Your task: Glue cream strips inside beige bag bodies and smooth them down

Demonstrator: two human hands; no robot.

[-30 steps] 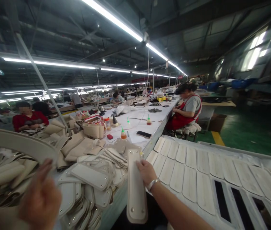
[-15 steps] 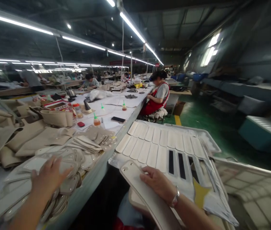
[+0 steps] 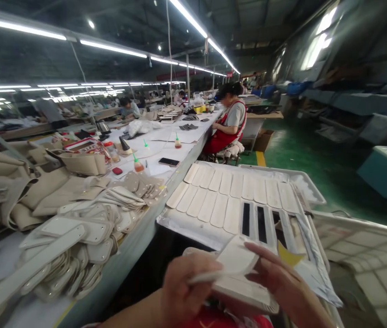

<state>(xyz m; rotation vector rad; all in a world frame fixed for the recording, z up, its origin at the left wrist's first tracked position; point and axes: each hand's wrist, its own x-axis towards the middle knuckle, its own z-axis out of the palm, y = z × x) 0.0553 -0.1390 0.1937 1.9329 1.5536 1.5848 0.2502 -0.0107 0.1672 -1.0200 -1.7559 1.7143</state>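
Note:
Both my hands are together low in the view, over my lap. My left hand (image 3: 189, 278) is closed on the edge of a pale cream leather-like piece (image 3: 236, 256), which is tilted and slightly blurred. On the other side, my right hand (image 3: 278, 282) grips the piece's right edge between thumb and fingers. Just below lies a stack of similar cream pieces (image 3: 244, 291), partly covered by the hands. To the left, on the table, lies a heap of long cream straps (image 3: 66, 241) with rounded ends and metal rivets.
A white-covered board (image 3: 200, 223) carries rows of cream strips and a few dark slots. Beside it is a white plastic crate (image 3: 367, 232). Glue bottles (image 3: 138, 164), a phone (image 3: 169, 161) and beige bag parts (image 3: 53, 187) lie on the long table. A co-worker (image 3: 229, 118) sits further along.
My left hand has come from the strap heap to my lap and grasped a piece. The long riveted strap has left my right hand; a similar strap now lies atop the heap.

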